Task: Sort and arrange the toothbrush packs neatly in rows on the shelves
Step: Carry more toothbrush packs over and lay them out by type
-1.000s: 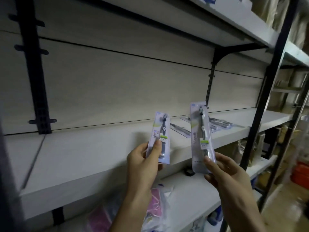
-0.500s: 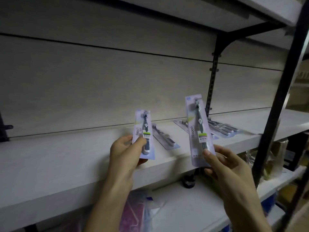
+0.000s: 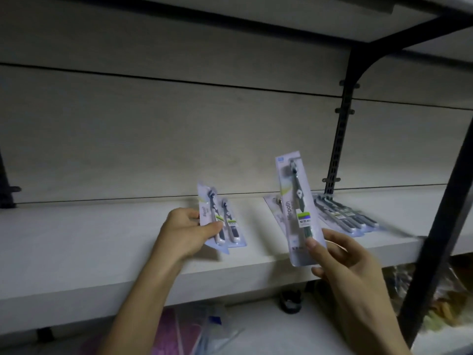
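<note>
Your left-hand toothbrush pack [image 3: 207,216] tilts over the pale shelf [image 3: 102,242], just beside a pack lying flat [image 3: 231,228]. Your right-hand pack [image 3: 298,208] stands upright, near the flat row [image 3: 343,216].

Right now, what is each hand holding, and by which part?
The left hand pinches a toothbrush pack by its lower left edge. The right hand holds a taller pack upright by its bottom end.

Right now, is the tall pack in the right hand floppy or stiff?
Probably fairly stiff: the tall pack stands upright though the right hand pinches only its bottom. Likely light too, since a thumb and fingers carry it. Its glossy front may be a bit slippery.
</note>
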Tool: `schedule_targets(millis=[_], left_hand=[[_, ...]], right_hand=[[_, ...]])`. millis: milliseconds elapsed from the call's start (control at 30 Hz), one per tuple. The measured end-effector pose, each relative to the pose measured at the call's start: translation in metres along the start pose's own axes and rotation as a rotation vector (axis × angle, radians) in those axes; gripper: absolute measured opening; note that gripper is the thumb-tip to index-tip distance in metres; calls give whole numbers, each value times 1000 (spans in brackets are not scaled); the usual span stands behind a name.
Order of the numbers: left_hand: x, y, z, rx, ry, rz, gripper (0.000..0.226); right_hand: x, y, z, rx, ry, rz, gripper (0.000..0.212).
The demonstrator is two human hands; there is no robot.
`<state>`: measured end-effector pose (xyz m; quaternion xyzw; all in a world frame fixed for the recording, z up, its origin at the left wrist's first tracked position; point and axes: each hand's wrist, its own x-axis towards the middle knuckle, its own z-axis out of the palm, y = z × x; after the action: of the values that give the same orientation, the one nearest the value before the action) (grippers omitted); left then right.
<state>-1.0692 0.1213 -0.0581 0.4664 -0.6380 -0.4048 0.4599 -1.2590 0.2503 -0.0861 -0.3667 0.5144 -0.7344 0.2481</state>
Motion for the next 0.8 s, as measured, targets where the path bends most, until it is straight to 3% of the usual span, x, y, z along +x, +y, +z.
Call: schedule_targets(millis=[233, 433, 533, 700, 800], left_hand=[[26, -6, 6, 249, 23, -90, 16], [38, -12, 14, 328, -40, -91, 22], [46, -17, 16, 419, -28, -61, 35], [46, -21, 15, 809, 13, -16, 60], [46, -16, 17, 785, 90, 51, 58]], right_hand=[[32, 3, -1, 31, -22, -5, 17], [47, 8, 15, 18, -57, -25, 16], [48, 10, 19, 7, -54, -40, 13], [50, 12, 12, -78, -11, -88, 13], [52, 10, 5, -119, 33, -85, 12]])
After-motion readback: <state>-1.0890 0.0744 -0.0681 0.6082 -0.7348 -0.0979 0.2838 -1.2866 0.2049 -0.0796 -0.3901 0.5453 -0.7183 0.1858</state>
